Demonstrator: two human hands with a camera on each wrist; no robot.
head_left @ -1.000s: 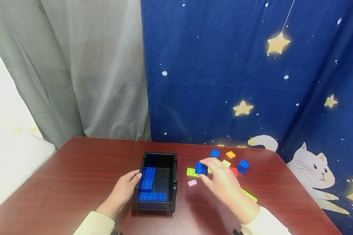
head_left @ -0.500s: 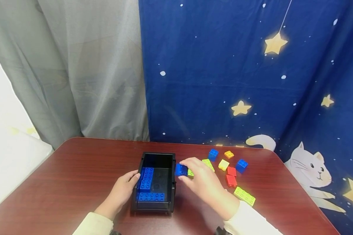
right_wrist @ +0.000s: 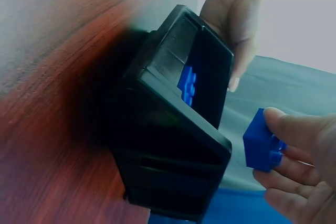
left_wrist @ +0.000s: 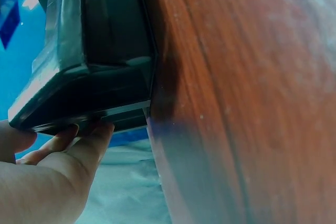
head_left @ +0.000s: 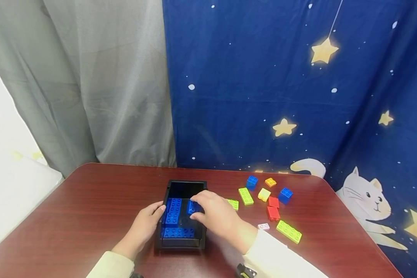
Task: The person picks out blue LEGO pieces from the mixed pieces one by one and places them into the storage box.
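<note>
My left hand [head_left: 144, 226] holds the left wall of a black bin [head_left: 183, 243], thumb over the rim; in the left wrist view its fingers [left_wrist: 86, 148] lie along the bin's outer side. Inside the bin, blue bricks [head_left: 173, 211] line the left side, and a blue brick row [head_left: 178, 233] lies at the near end. My right hand [head_left: 222, 218] pinches a blue brick [right_wrist: 258, 142] between thumb and fingers. That brick is over the bin's opening, apart from the rim in the right wrist view. The hand partly hides the bin's right wall in the head view.
Loose bricks lie to the right on the brown table [head_left: 118, 185]: blue ones [head_left: 285, 195], red ones [head_left: 273, 213], lime green ones [head_left: 289, 231], a pale yellow brick [head_left: 264, 194], an orange brick [head_left: 270, 182] and a pink brick [head_left: 263, 226]. Curtains [head_left: 135, 116] hang behind the table.
My right hand has carried the blue brick leftward from above the loose bricks to over the bin. The left hand has kept its hold on the bin, which stays in place.
</note>
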